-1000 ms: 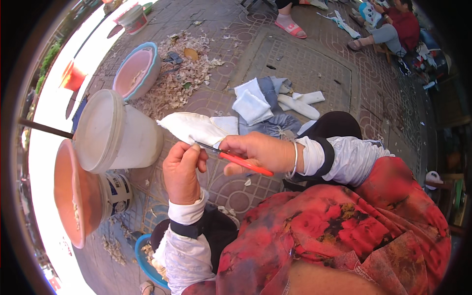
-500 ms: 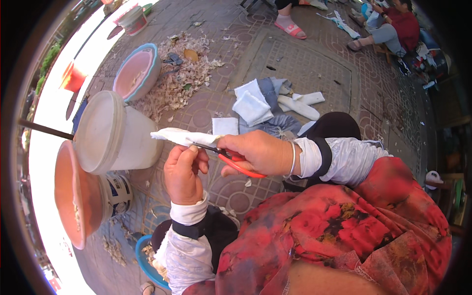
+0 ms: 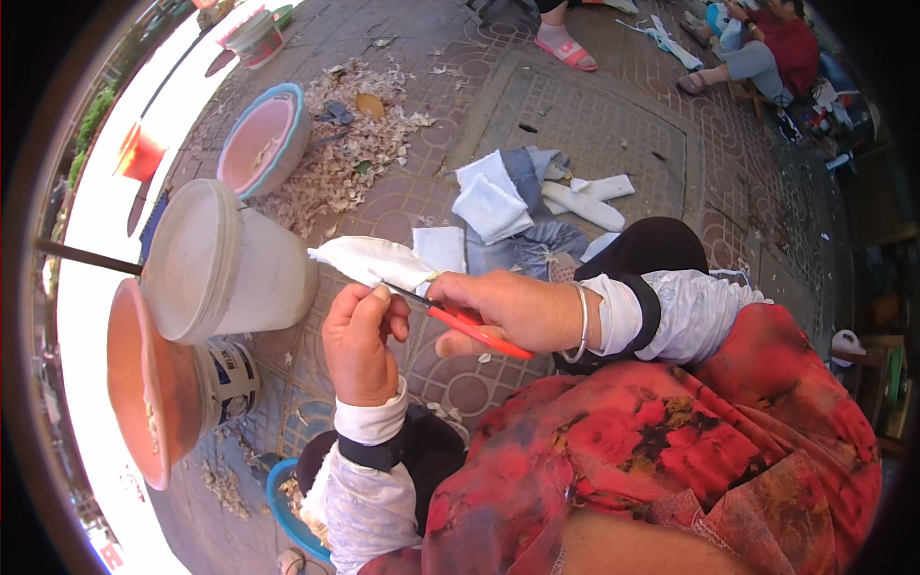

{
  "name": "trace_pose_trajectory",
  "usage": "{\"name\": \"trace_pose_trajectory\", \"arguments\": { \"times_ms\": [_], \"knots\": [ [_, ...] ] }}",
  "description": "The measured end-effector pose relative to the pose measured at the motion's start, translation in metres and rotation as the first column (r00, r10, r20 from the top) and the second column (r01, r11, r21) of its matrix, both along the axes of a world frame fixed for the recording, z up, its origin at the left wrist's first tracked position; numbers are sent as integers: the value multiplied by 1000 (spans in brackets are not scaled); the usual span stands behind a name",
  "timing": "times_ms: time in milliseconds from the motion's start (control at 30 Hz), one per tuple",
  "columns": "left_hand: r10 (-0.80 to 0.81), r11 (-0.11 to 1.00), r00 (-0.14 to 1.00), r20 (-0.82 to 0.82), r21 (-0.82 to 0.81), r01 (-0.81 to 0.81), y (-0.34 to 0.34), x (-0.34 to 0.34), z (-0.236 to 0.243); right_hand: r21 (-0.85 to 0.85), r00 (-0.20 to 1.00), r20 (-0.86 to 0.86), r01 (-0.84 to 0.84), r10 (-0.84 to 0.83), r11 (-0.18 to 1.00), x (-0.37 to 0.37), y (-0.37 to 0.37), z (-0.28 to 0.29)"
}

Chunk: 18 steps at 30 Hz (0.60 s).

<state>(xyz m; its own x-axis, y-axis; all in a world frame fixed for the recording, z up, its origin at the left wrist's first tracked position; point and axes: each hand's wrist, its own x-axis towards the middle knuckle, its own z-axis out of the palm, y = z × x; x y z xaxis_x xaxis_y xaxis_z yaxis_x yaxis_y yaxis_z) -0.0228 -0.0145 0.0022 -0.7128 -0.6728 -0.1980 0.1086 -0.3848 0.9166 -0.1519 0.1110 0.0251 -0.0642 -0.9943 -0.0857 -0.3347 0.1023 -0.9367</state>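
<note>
In my right hand [image 3: 517,309] is a pair of scissors [image 3: 471,331] with red handles and dark blades, the blades pointing left toward my other hand. A white, leaf-shaped padded cloth piece [image 3: 369,259] lies just above the blades, its right end at my right fingertips. My left hand [image 3: 360,350] is closed in a pinch at the scissor tips, thumb against forefinger; what it pinches is too small to make out. Beyond my hands, folded white cloths [image 3: 491,203] and long white cloth pieces [image 3: 585,206] lie on grey-blue fabric [image 3: 537,244].
To the left stand a lidded white bucket [image 3: 278,268], an orange basin [image 3: 129,374] on a printed pail [image 3: 230,379], and a pink-and-blue basin [image 3: 292,144] beside scattered pale husks [image 3: 374,144]. A blue basin [image 3: 283,508] is near my left knee. Another person [image 3: 786,57] sits far right.
The scissors have tilted, their handles dropping slightly to the right. The white cloth piece has turned to show more of its face. My left hand has barely moved.
</note>
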Motion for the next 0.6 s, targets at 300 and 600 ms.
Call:
{"name": "trace_pose_trajectory", "arguments": {
  "times_ms": [300,600],
  "knots": [
    [-13,1000,1000,4,-16,13,-2,0,-1,5,982,187,-26,24,1000,-1,-2,-9],
    [-42,999,999,11,5,42,1,1,3,-18,1000,4,-13,13,1000,-2,-3,-9]
  ]
}}
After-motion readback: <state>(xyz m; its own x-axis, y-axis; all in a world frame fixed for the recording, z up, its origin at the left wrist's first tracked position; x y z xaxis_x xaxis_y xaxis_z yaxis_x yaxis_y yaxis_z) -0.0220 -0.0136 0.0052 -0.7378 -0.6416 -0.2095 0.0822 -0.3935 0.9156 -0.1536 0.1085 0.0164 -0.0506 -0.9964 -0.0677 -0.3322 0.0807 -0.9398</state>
